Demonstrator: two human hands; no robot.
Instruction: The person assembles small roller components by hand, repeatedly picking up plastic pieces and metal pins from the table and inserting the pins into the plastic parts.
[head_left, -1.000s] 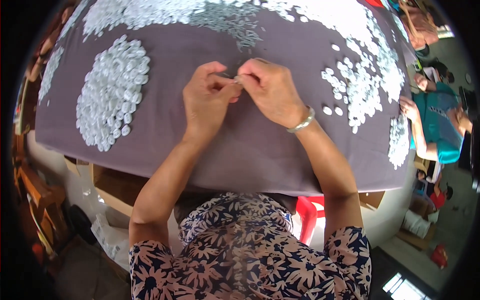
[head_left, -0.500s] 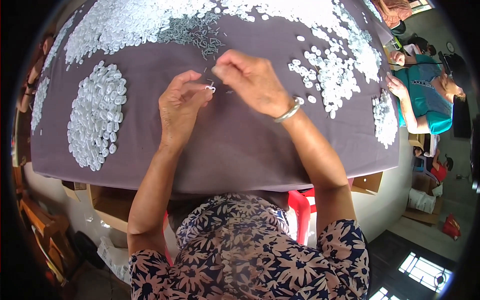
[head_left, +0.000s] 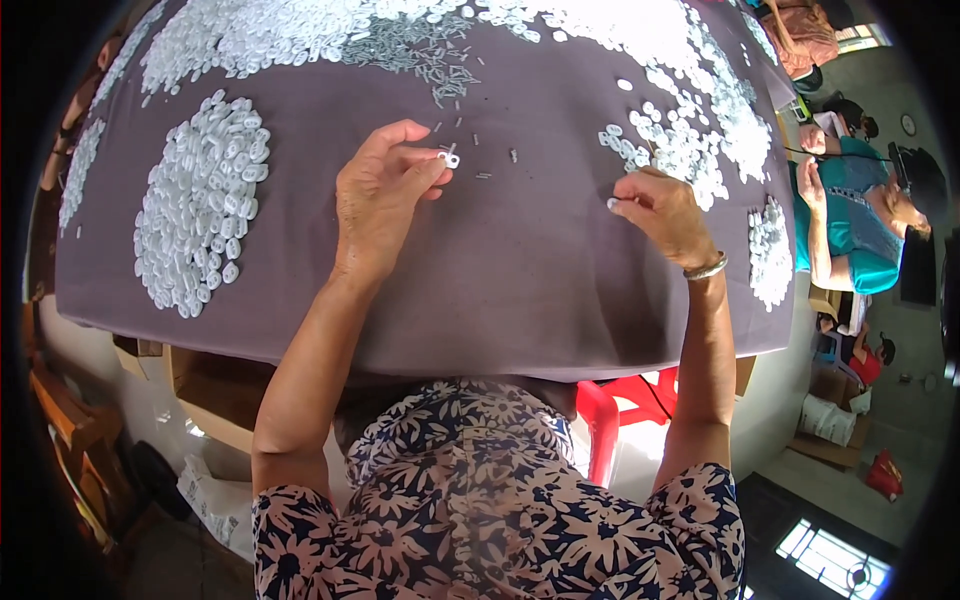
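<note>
Your desk (head_left: 520,280), draped in grey-purple cloth, carries everything here. On its far side from you a broad spread of small white plastic pieces (head_left: 640,30) runs along the edge, and a round heap of white pieces (head_left: 200,200) lies left of your left hand. A smaller scatter of white pieces (head_left: 690,150) lies just beyond your right hand, toward the desk's right edge, where another person in a teal shirt (head_left: 860,225) sits. A patch of thin grey pins (head_left: 420,50) sits beyond your left hand.

Your left hand (head_left: 385,200) pinches a small white piece (head_left: 450,158) between thumb and forefinger, held just above the cloth. Your right hand (head_left: 665,212), well apart from the left, is clenched around another white piece (head_left: 613,204) at its fingertips, close to the scatter.
</note>
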